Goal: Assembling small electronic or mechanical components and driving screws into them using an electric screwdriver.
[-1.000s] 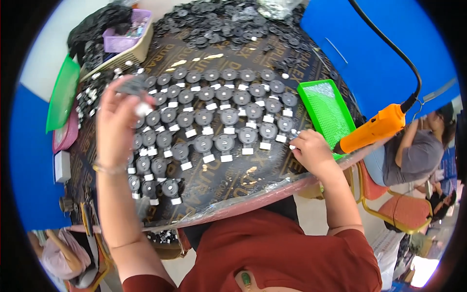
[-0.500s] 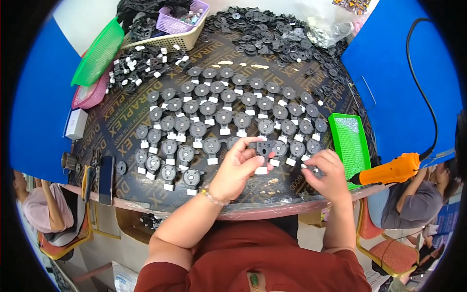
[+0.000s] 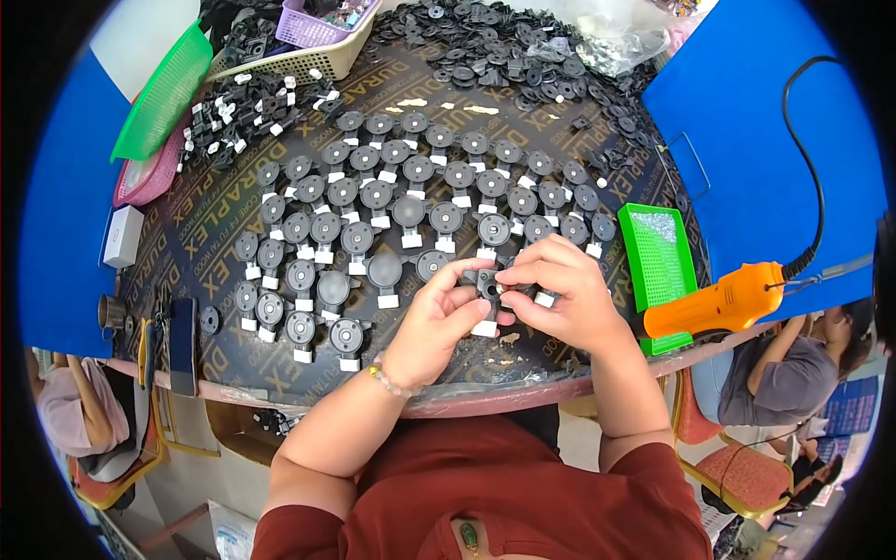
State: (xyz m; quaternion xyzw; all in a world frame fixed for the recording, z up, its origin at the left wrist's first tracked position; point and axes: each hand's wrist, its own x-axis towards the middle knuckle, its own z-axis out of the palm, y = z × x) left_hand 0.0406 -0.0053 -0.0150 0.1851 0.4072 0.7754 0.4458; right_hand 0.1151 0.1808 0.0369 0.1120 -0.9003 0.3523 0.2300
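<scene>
My left hand [image 3: 425, 327] grips a black plastic bracket with a white tab [image 3: 485, 329] at its lower end, above the table's near edge. My right hand [image 3: 560, 294] is closed, its thumb and fingertips pressed to the bracket's right side. Whatever small piece sits in that pinch is mostly covered by the fingers. Beyond both hands, several rows of black round-topped assemblies [image 3: 357, 239] with white tabs lie on the dark table, the closest ones just past my fingers.
An orange power screwdriver [image 3: 714, 303] hangs at the right by a green tray [image 3: 691, 271] of small metal pieces. Black discs [image 3: 495, 70] are heaped at the back. White-tipped black parts [image 3: 247, 117] lie far left, near a green basket [image 3: 168, 98]. A phone [image 3: 184, 345] lies front left.
My right hand has moved left from beside the tray to the bracket and now touches it. The left hand still holds the bracket. The whole view has shifted slightly.
</scene>
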